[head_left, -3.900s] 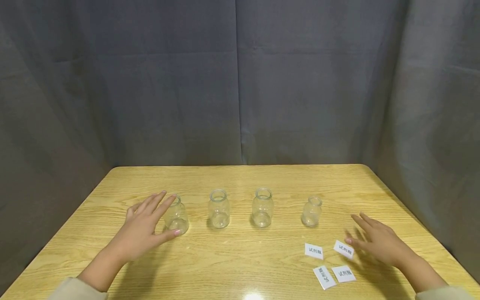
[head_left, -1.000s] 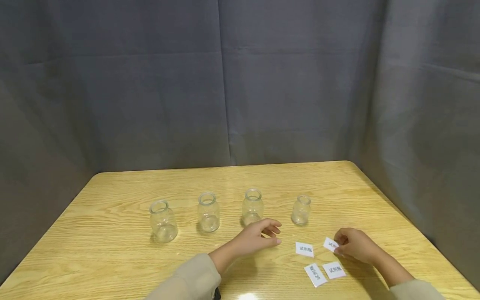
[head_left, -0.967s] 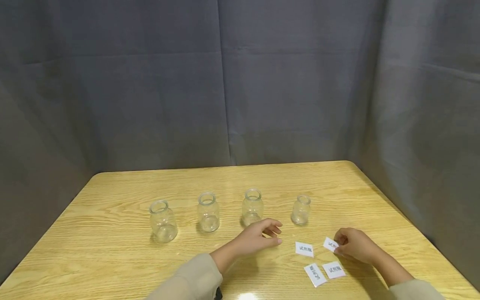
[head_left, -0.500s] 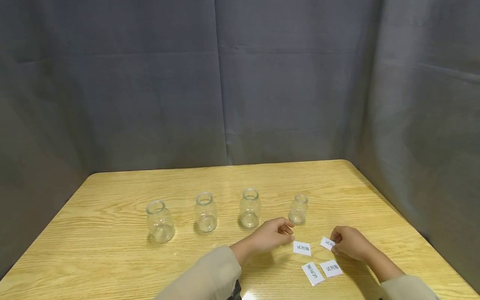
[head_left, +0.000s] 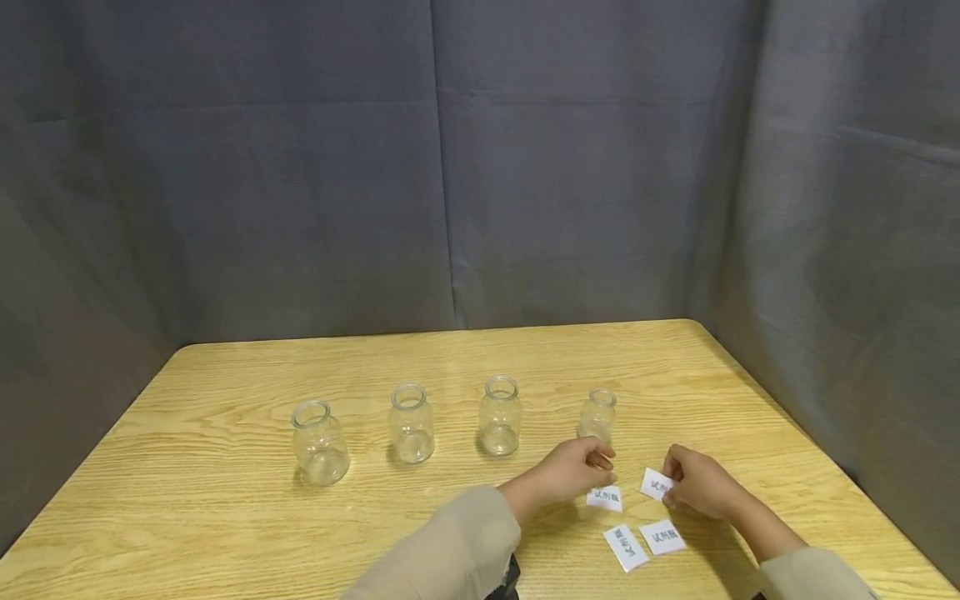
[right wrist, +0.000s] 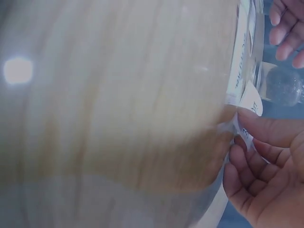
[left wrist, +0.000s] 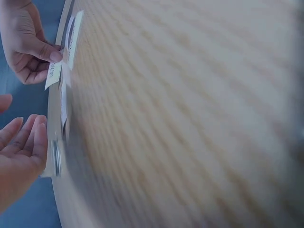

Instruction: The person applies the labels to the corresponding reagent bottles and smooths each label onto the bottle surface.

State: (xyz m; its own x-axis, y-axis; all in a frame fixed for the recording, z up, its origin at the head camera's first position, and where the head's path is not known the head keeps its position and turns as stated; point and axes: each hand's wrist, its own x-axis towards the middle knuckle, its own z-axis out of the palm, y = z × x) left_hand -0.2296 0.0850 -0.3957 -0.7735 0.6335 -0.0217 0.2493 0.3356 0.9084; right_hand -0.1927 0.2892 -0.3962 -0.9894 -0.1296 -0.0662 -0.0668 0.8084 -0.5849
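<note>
My right hand [head_left: 701, 483] pinches a white label [head_left: 656, 483] with printed black characters between thumb and fingers. In the left wrist view this label [left wrist: 53, 73] is tilted up off the table. My left hand [head_left: 566, 475] hovers with loosely bent fingers, holding nothing, over the upper edge of a second label [head_left: 604, 499]. Nearer to me lie two more labels, one turned sideways [head_left: 626, 547] and one roughly level [head_left: 663, 537]. Just behind my left hand stands a small clear glass jar [head_left: 597, 414], its base partly hidden by the fingers.
Three larger clear glass jars stand upright in a row to the left: one at far left [head_left: 321, 446], one beside it [head_left: 412, 425], and one mid-table [head_left: 500, 417]. The wooden table [head_left: 187, 500] is enclosed by grey curtains [head_left: 300, 208] at the back and sides.
My left hand has come from the leftmost jar across to the labels, shifting further right in the last second. My right hand has moved onto the far-right label and now lifts its edge.
</note>
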